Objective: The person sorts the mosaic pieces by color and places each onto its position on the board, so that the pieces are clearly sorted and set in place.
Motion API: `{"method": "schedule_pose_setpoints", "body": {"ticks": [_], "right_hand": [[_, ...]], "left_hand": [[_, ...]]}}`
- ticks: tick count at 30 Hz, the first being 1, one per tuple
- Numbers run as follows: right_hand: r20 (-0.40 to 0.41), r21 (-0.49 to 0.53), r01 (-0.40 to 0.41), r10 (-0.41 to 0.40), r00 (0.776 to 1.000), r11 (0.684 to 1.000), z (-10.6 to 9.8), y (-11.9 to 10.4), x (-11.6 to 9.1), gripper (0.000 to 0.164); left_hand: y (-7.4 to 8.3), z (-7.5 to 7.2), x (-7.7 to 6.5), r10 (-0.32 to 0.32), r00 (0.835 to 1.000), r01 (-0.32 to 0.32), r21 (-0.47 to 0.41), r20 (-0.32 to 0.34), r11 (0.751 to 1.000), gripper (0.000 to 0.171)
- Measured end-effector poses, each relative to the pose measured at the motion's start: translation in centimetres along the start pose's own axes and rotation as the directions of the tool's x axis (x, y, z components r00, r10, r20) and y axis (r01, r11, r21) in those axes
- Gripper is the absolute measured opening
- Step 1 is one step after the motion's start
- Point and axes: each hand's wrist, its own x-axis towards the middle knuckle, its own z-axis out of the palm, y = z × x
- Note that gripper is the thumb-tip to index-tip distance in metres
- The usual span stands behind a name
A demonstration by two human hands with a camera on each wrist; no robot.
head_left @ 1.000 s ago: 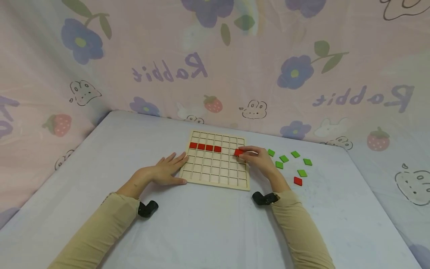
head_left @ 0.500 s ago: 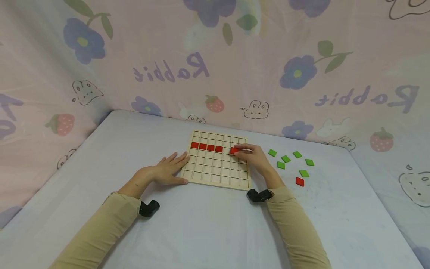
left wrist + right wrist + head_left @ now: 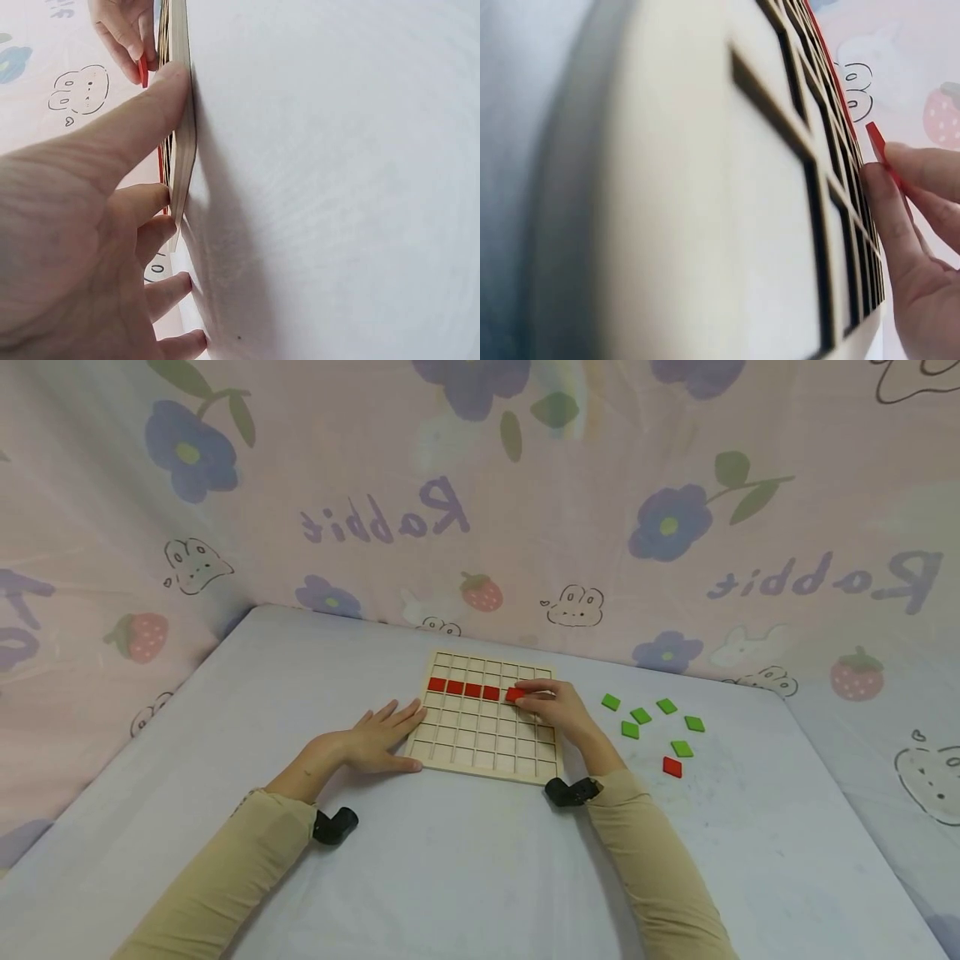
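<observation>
A pale wooden grid board lies on the table, with a row of several red square tiles set in its cells from the left edge. My right hand pinches another red tile between thumb and fingers, just right of that row. The right wrist view shows this held tile tilted, close over the grid. My left hand lies with fingers spread at the board's left edge. In the left wrist view its thumb touches the board's side.
Right of the board several green tiles are scattered on the white tabletop, with one loose red tile nearer me. A patterned cloth hangs behind the table. Black wrist cameras sit at both cuffs.
My right hand has carried the pinched red tile leftward over the board, nearer the red row. My left hand stays at the board's edge.
</observation>
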Motion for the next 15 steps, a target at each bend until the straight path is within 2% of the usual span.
{"method": "schedule_pose_setpoints", "body": {"ticks": [6,15], "right_hand": [[0.003,-0.023,-0.001,0.001,1.000,1.000,0.33,-0.25,0.13,0.037],[0.017,-0.068,0.046,-0.045,0.999,0.997,0.65,-0.61,0.27,0.035]], "left_hand": [[-0.09,0.11,0.05,0.001,1.000,-0.001,0.002,0.000,1.000,0.085],[-0.15,0.09,0.05,0.000,1.000,0.000,0.004,-0.008,1.000,0.084]]}}
